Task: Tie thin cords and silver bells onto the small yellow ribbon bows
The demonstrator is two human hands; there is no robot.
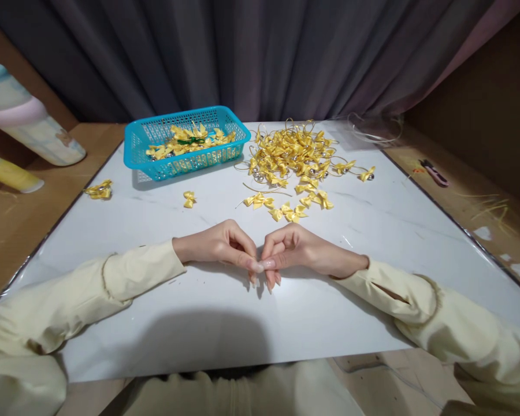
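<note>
My left hand (pixel 230 247) and my right hand (pixel 291 252) meet low over the white marbled table top (pixel 164 341). Both are closed in a pinch, with thumb tips touching or nearly so. Whatever lies between the fingertips, if anything, is hidden or too small to name. Just beyond the hands are several loose yellow ribbon bows (pixel 288 212). Behind these is a heap of yellow bows (pixel 292 150) with thin gold cords and small silvery bells. One single bow (pixel 189 200) lies to the left, farther off than my left hand.
A blue plastic basket (pixel 186 165) holding more bows stands at the back left. A bow with a bell (pixel 99 189) lies near the left edge. Pink-handled snips (pixel 434 173) rest on cardboard at right. A large tumbler (pixel 30 115) stands at far left; a dark curtain (pixel 242 58) hangs behind.
</note>
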